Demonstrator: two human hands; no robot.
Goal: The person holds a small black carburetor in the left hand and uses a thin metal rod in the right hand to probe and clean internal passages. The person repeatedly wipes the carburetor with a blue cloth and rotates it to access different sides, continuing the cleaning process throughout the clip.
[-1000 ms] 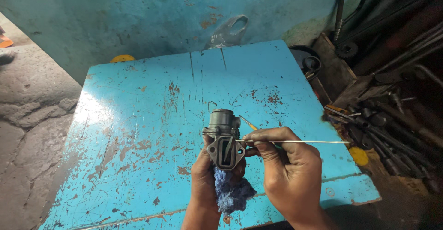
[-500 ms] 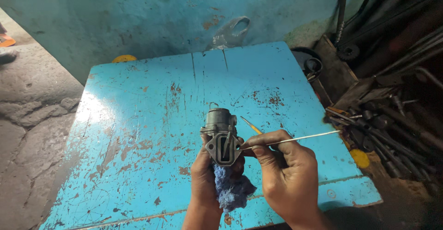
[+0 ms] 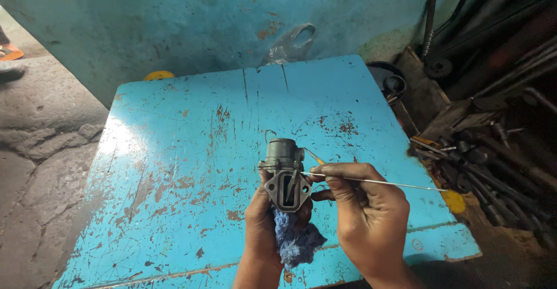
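The left hand (image 3: 262,226) comes up from the bottom edge, its fingers curled shut around a blue rag (image 3: 295,239) and the lower body of a grey metal pump (image 3: 285,173); the rag bulges out below and to the right of those fingers, between the two hands. The pump stands upright above the left fingertips, its flat flange with a slotted opening facing the camera and a rounded cap on top. Just right of it the right hand (image 3: 368,219) is closed — thumb and forefinger pinched on a thin metal rod (image 3: 377,181) that lies nearly level. The rod's near tip reaches left from the pinch to the pump's flange; whether it goes into the slot cannot be told. Its long end runs out to the right, well past the knuckles, over the table's right edge. Just beyond the right forefinger a small orange-tipped sliver (image 3: 313,156) shows beside the pump. Under both hands lies a worn blue table (image 3: 185,150), its paint chipped to rusty patches. Off past the rod's far end a yellow round thing (image 3: 454,201) sits by the table's corner, with a heap of dark metal bars and tools (image 3: 499,132) beyond it. Farthest from the fingers — at the table's back edge — a crumpled plastic bag (image 3: 290,44) leans on a blue-green wall (image 3: 174,22).
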